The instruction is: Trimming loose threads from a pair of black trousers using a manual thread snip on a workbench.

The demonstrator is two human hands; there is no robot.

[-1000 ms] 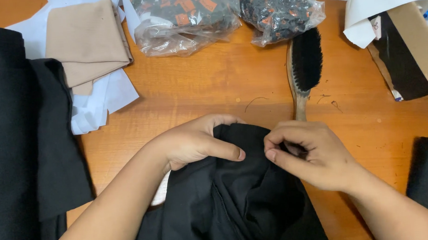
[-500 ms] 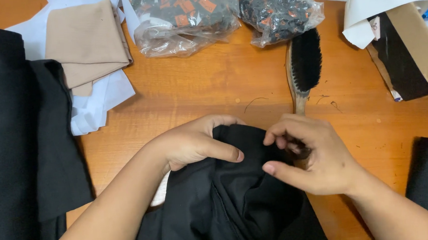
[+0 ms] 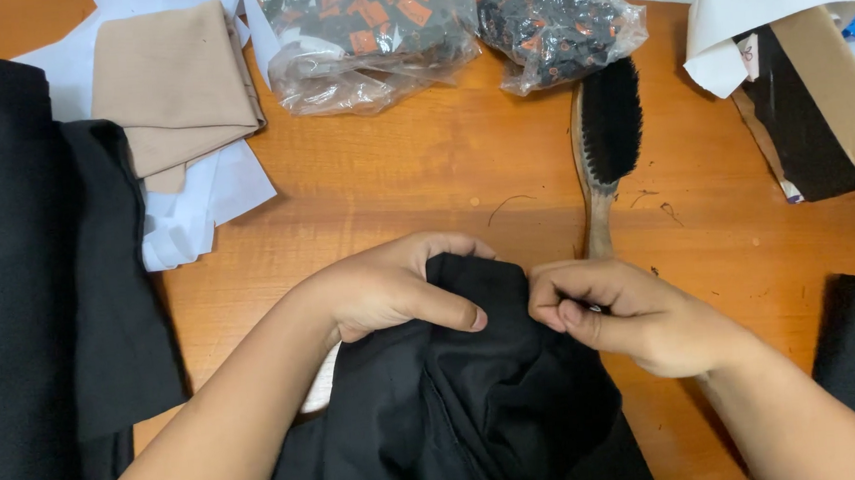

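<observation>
At the far left a stack of black fabric (image 3: pixel 9 279) lay flat over the edge of the wooden table (image 3: pixel 423 170), probably set aside out of the working space, and just beside it a folded beige cloth (image 3: pixel 171 87) rested on white sheets (image 3: pixel 200 211) that likely served as backing or pattern paper. Toward the far edge two clear plastic bags (image 3: pixel 373 33) of small dark and orange pieces sat close together, within reach but away from the hands. In the middle, near the person, the black garment (image 3: pixel 460 418) was bunched up on the table, its top fold raised between both hands. The left hand (image 3: pixel 391 288) was curled over that fold, fingers wrapped around the cloth and thumb pressed along its front, seemingly to hold it steady. The right hand (image 3: pixel 633 316) was nearly closed, thumb and fingertips pinching a small bit of the same fold at its right edge; whether anything else sat in that pinch could not be told. Behind it a wooden brush with black bristles (image 3: pixel 606 142) lay with its handle pointing toward the person, and at the far right an open cardboard box (image 3: pixel 828 92) stood tilted, with a white paper strip (image 3: pixel 762 6) over its rim.
</observation>
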